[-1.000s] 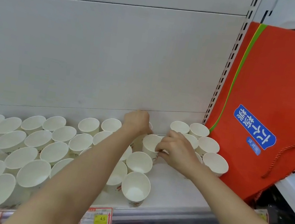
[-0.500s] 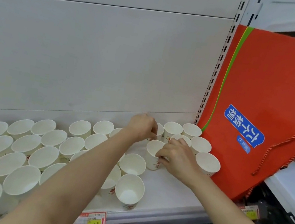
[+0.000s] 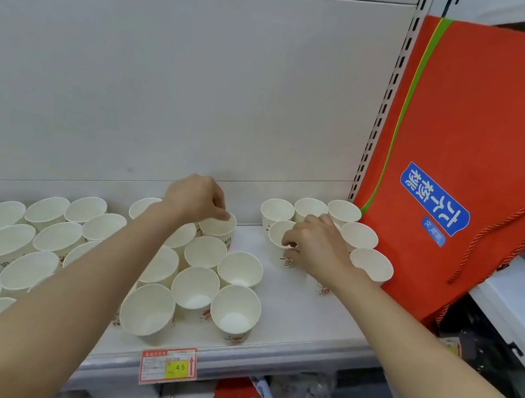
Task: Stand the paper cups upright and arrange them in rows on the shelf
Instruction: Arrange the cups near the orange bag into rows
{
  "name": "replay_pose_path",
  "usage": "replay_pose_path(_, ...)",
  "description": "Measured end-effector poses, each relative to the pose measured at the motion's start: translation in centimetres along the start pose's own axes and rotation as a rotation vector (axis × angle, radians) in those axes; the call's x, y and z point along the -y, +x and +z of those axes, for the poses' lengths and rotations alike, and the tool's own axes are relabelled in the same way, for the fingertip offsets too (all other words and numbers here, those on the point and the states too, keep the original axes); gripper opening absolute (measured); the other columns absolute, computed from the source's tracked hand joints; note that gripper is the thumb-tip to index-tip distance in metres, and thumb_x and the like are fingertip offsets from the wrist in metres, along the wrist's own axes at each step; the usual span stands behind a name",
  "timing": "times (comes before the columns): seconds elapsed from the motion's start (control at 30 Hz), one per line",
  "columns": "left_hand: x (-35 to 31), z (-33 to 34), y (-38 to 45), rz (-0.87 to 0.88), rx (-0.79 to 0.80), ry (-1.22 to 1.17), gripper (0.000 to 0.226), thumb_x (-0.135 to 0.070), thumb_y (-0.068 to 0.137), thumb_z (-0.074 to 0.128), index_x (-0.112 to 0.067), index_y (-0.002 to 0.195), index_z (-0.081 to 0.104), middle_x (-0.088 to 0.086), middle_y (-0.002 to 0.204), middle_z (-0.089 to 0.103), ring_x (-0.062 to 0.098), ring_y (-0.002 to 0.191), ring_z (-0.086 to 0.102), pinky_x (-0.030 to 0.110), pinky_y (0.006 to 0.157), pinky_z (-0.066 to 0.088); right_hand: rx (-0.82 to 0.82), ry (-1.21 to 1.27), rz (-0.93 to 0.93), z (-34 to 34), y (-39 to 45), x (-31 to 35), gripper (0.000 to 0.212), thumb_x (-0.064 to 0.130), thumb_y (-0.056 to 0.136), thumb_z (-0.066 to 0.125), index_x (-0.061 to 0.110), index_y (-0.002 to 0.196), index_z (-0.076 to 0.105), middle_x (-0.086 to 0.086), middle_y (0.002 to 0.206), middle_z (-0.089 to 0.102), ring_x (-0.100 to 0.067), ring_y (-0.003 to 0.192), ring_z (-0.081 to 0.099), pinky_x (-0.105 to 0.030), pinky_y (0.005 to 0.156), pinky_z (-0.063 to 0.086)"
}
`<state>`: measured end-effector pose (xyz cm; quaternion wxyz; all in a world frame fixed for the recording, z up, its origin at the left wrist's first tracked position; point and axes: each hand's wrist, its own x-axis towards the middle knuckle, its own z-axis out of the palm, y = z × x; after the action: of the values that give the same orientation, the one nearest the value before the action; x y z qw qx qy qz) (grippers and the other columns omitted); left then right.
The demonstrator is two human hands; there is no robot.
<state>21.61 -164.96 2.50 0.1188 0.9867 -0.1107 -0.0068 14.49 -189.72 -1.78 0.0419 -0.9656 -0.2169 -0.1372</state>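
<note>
white paper cups [image 3: 195, 291], all upright on the shelf [image 3: 304, 313]. left hand [image 3: 197, 198] now pinches the rim of a cup [image 3: 219, 228] well left of the orange gift bag [image 3: 476, 158]; right hand [image 3: 315, 246] grips a cup [image 3: 278, 241] pulled nearer the bag. rows there are closing up.

The left forearm [image 3: 74, 275] hides several paper cups [image 3: 57, 235], the left edge cuts more cups off, and the price tag [image 3: 169, 364] print is too blurred to read
</note>
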Motion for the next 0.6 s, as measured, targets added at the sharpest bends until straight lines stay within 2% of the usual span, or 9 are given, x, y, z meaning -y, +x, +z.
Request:
replay_pose_path(0.07,0.5,0.0,-0.8,-0.011,-0.004,-0.017,0.012,-0.043,0.073,0.075,-0.031,0.075,0.074,-0.015,0.075,0.069,0.010,0.078,0.063,0.025,0.064,0.047,-0.083,0.086,-0.019,0.0,0.3,0.3,0.015,0.032,0.076,0.073,0.022,0.087,0.071,0.004,0.081,0.065,-0.022,0.085,0.051,-0.031,0.073,0.028)
replay_pose_path(0.13,1.1,-0.2,-1.4,-0.026,-0.035,-0.036,0.003,-0.034,0.074,0.074,-0.031,0.075,0.074,-0.016,0.073,0.069,0.010,0.078,0.064,0.025,0.065,0.049,-0.145,0.145,-0.085,0.2,0.9,1.1,0.011,0.025,0.073,0.076,0.020,0.081,0.072,0.004,0.075,0.067,-0.024,0.079,0.054,-0.030,0.070,0.030)
replay_pose_path(0.2,1.8,-0.6,-1.9,-0.052,-0.079,-0.043,0.005,-0.027,0.075,0.072,-0.031,0.075,0.075,-0.016,0.073,0.069,0.011,0.079,0.064,0.025,0.063,0.047,-0.157,0.150,-0.166,0.3,2.2,2.3,0.009,0.017,0.070,0.077,0.019,0.077,0.072,0.004,0.072,0.066,-0.025,0.075,0.055,-0.030,0.068,0.036)
replay_pose_path(0.27,2.6,-1.1,-2.3,-0.093,-0.131,-0.041,0.008,-0.025,0.077,0.070,-0.032,0.077,0.074,-0.016,0.075,0.069,0.012,0.078,0.063,0.024,0.059,0.042,-0.132,0.143,-0.215,0.3,4.1,3.4,0.012,0.013,0.071,0.076,0.018,0.082,0.072,0.002,0.076,0.068,-0.027,0.078,0.054,-0.033,0.069,0.040)
replay_pose_path(0.37,3.9,-1.6,-2.5,-0.147,-0.191,-0.047,0.009,-0.023,0.079,0.069,-0.031,0.079,0.074,-0.014,0.074,0.070,0.011,0.069,0.065,0.021,0.053,0.038,-0.036,0.111,-0.268,0.7,6.5,5.1,0.019,0.015,0.075,0.074,0.015,0.094,0.071,-0.001,0.088,0.068,-0.026,0.087,0.051,-0.031,0.067,0.034)
replay_pose_path(0.47,4.6,-1.5,-2.4,-0.189,-0.158,-0.060,0.004,-0.028,0.080,0.070,-0.030,0.080,0.074,-0.013,0.071,0.070,0.007,0.063,0.063,0.020,0.052,0.038,0.033,0.079,-0.293,1.5,7.9,6.2,0.015,0.015,0.076,0.072,0.018,0.091,0.072,0.001,0.084,0.067,-0.023,0.085,0.047,-0.031,0.064,0.031)
replay_pose_path(0.6,4.1,-0.6,-1.4,-0.185,-0.083,-0.006,0.015,-0.041,0.077,0.072,-0.030,0.086,0.075,-0.008,0.087,0.071,0.016,0.081,0.065,0.026,0.065,0.045,0.061,0.058,-0.204,1.7,8.1,5.4,0.012,0.012,0.077,0.064,0.018,0.081,0.072,-0.002,0.073,0.065,-0.022,0.083,0.046,-0.029,0.064,0.025)
